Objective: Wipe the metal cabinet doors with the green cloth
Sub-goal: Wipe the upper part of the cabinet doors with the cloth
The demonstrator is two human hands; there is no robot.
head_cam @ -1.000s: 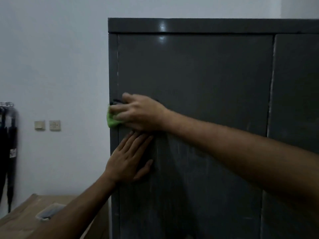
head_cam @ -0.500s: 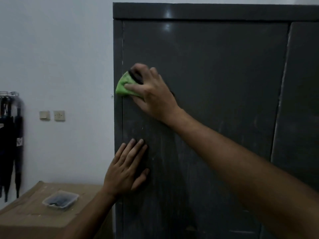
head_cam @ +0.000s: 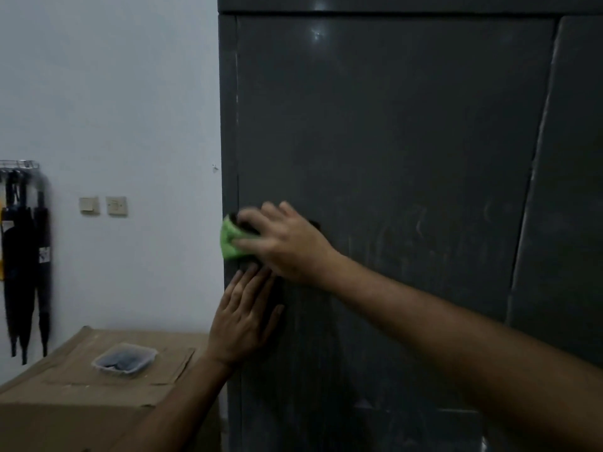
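Two hands on show, left hand point(head_cam: 243, 316) and right hand point(head_cam: 287, 243). One green cloth point(head_cam: 231, 239), two cabinet doors point(head_cam: 391, 132) point(head_cam: 574, 190), one cardboard box point(head_cam: 65, 389), one plastic tub point(head_cam: 124, 357), two wall switches point(head_cam: 89, 205) point(head_cam: 116, 206).

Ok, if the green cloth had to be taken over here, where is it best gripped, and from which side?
Probably the bunched green cloth where it sticks out past the right hand, at the left cabinet door edge. Come from the left, over the wall side: that lobe is the only part showing, with the left hand flat on the door below.
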